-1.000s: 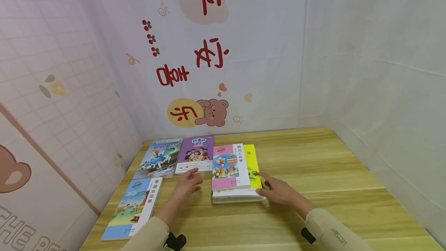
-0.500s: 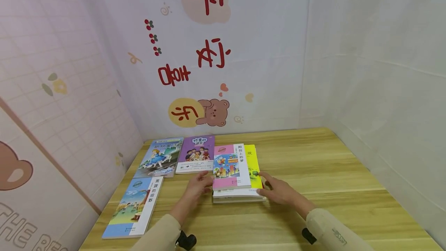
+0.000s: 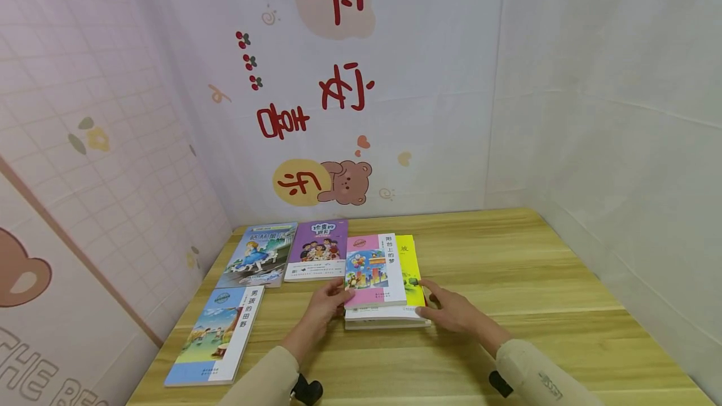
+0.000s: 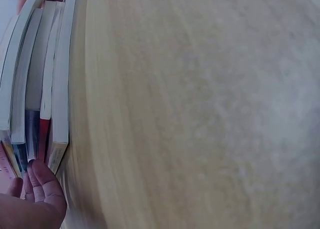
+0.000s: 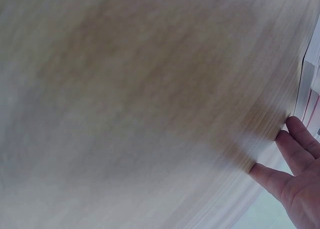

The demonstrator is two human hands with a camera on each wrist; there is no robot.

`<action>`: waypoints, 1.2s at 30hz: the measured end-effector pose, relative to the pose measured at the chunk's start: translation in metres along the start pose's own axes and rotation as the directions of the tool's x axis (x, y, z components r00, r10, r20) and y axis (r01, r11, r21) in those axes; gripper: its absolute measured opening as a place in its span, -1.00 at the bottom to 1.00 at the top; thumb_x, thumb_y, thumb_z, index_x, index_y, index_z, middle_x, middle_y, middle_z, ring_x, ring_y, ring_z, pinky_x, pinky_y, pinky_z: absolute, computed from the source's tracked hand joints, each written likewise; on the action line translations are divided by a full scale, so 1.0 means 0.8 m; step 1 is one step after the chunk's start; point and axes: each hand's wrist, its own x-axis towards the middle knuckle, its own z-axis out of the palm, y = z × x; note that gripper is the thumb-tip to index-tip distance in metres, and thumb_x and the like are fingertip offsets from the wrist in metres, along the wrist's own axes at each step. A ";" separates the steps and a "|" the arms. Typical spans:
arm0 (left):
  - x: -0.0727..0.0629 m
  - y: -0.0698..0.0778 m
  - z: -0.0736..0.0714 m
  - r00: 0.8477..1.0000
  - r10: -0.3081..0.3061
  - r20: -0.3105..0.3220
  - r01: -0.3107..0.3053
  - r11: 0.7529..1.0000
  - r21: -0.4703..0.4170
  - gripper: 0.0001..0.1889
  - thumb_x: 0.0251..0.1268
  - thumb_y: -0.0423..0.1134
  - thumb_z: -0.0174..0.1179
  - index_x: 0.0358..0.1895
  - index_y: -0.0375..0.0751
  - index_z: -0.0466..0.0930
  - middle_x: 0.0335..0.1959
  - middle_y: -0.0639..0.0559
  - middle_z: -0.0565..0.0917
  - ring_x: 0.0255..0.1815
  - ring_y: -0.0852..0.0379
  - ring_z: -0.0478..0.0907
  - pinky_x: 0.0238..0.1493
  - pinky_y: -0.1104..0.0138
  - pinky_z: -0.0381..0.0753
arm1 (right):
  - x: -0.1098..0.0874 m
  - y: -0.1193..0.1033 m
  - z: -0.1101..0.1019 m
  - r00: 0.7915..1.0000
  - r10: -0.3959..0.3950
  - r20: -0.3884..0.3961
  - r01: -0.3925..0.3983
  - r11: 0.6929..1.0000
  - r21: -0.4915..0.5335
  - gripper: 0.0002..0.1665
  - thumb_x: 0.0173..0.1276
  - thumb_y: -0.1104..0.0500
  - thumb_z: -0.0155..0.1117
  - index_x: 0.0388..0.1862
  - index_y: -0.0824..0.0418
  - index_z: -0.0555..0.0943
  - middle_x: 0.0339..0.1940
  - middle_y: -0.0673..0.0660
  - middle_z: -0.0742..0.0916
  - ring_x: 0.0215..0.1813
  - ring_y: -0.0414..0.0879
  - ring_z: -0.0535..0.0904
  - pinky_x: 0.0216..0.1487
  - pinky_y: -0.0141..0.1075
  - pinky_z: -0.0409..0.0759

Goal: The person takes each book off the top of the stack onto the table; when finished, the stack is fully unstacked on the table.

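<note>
A stack of books stands mid-table, topped by a pink book [image 3: 375, 270] with a white right strip. Beneath it, a yellow-green book [image 3: 413, 268] sticks out on the right, and white page edges [image 4: 37, 69] of several books show. My left hand [image 3: 324, 309] is at the stack's left side, its thumb over the pink book's lower left corner. In the left wrist view its fingertips meet the spines. At the right side, my right hand [image 3: 455, 313] touches the stack with extended fingers; its lower fingertips [image 5: 256, 169] reach down to the tabletop.
To the left lie a blue book with a white strip [image 3: 217, 337], a book with a girl in a blue dress [image 3: 256, 255] and a purple book [image 3: 317, 249]. The wooden table [image 3: 536, 306] meets printed cloth walls [image 3: 429, 111] at the back and sides.
My left hand has moved right, from near the purple book's lower edge to the stack's left side, its thumb now over the pink book. The right hand has stayed in place.
</note>
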 end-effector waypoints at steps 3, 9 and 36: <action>0.001 -0.001 0.001 1.000 -0.001 0.008 0.000 1.000 0.009 -0.29 0.28 -0.24 0.36 0.40 -0.49 0.28 0.00 -0.16 0.53 -0.31 0.19 0.50 -0.33 0.35 0.54 | 0.000 0.000 0.000 1.000 0.001 -0.002 -0.001 1.000 -0.001 -0.13 0.32 -0.26 0.30 0.53 -0.05 0.27 0.22 0.31 0.60 0.24 0.26 0.50 0.21 0.24 0.39; 0.004 -0.005 0.002 1.000 -0.010 0.015 0.009 1.000 0.022 -0.31 0.26 -0.21 0.38 0.39 -0.43 0.34 -0.03 -0.13 0.50 -0.35 0.19 0.48 -0.40 0.37 0.52 | 0.000 0.001 0.000 1.000 -0.002 -0.003 0.002 1.000 -0.001 -0.13 0.32 -0.26 0.30 0.53 -0.06 0.27 0.22 0.30 0.61 0.25 0.25 0.50 0.21 0.24 0.40; 0.011 0.014 0.000 1.000 -0.027 -0.014 0.028 0.995 0.091 -0.34 0.18 -0.34 0.40 0.32 -0.52 0.37 0.06 -0.25 0.57 -0.04 -0.01 0.53 -0.01 0.20 0.53 | 0.001 0.001 0.001 0.999 -0.045 -0.005 0.045 0.999 -0.003 -0.14 0.35 -0.23 0.29 0.53 0.01 0.27 0.22 0.30 0.61 0.21 0.22 0.53 0.18 0.21 0.44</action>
